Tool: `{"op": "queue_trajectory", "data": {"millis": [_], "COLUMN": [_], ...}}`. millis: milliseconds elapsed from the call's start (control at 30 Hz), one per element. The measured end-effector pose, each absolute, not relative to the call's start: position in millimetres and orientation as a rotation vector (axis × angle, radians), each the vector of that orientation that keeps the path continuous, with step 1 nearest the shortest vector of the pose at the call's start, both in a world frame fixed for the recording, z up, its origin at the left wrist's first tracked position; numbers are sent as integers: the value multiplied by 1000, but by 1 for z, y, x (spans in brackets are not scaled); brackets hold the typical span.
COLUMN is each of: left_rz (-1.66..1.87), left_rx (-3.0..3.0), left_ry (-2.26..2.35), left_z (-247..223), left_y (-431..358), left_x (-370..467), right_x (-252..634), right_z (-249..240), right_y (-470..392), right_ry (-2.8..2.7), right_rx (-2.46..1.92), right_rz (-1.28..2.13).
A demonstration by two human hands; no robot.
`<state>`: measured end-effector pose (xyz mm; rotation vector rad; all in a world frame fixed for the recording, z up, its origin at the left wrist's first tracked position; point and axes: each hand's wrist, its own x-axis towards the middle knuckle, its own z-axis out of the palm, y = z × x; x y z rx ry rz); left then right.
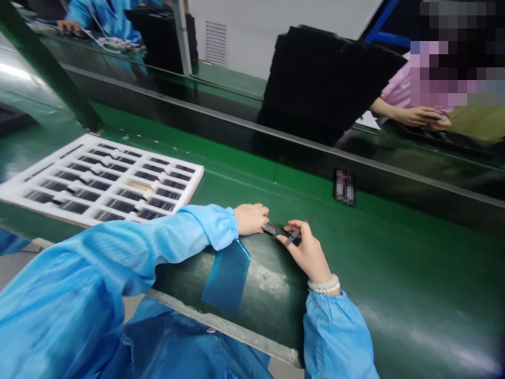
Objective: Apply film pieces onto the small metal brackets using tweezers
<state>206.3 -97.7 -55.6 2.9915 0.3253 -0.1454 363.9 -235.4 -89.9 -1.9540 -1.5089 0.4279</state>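
Observation:
My left hand (251, 218) is closed on a small dark part (270, 229) over the green table. Just to its right, my right hand (310, 251) pinches grey tweezers (292, 237), whose lower end points down and left. A small gap separates the two hands. Below my left wrist lies a blue dotted sheet (228, 276), partly under the sleeve. The finer details of the small part are too small to tell.
A white foam tray (90, 220) with several dark slotted parts is at the left. A small pixelated item (344, 187) lies right of centre. Beyond the long metal rail (221, 118) stand black panels (315, 79). Other people work at the upper left and upper right.

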Motion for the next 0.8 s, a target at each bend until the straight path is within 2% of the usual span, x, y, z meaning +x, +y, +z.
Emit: {"op": "queue_trajectory", "data": {"millis": [200, 333, 600, 800], "left_rz": [-148, -140, -69, 66], "left_rx": [2972, 2881, 2554, 2471], "left_ry": [528, 788, 1368, 1461], "left_z": [-58, -45, 0, -23], "left_y": [-101, -76, 12, 23], "left_x": [219, 192, 14, -80], "right_x": [376, 383, 386, 395], "right_z": [-97, -101, -101, -115], "right_y": [-232, -229, -227, -223], "right_ry": [-1493, -1500, -1473, -1419], "right_rx": [-1990, -2006, -2061, -2015], "right_rz": [408, 407, 420, 443]}}
